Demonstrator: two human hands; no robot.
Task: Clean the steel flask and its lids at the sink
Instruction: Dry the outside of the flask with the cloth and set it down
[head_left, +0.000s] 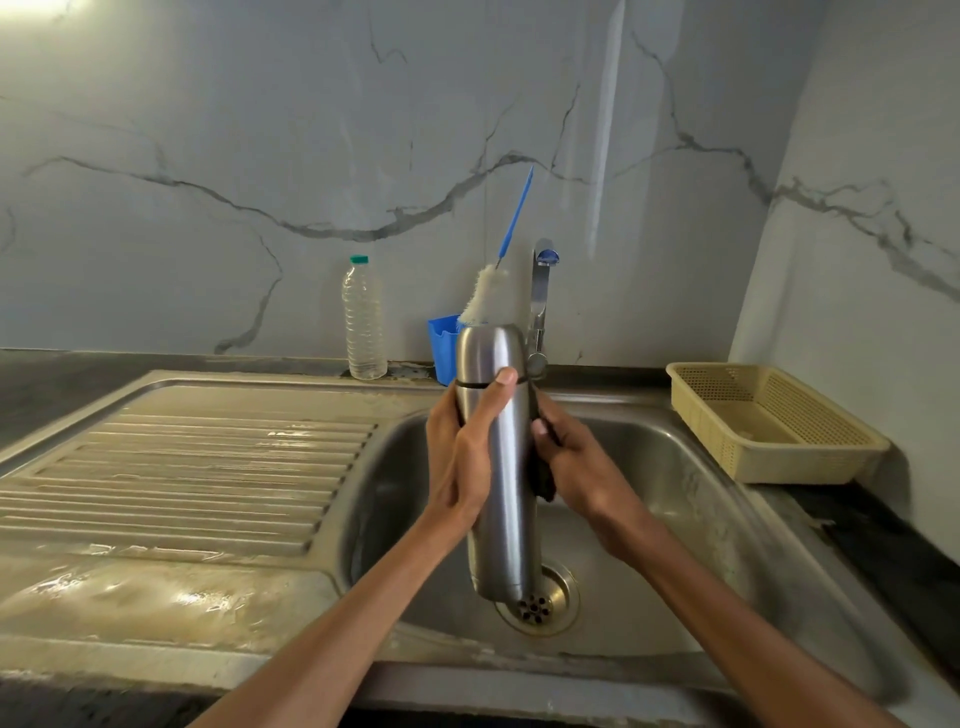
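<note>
While both forearms reach in over the sink (675, 467), the left hand (462, 457) wraps its grip around the steel flask (501, 467), thumb on the seam below the cap. The flask is held upright above the drain (537, 603). The right hand (576, 467) pinches a dark cloth (543, 478) against the flask's side. Behind stand a blue cup (441, 348) with a bottle brush (491, 291), the tap (540, 296) and a clear plastic bottle (363, 322). A beige basket (769, 421) sits on the surface at right.
</note>
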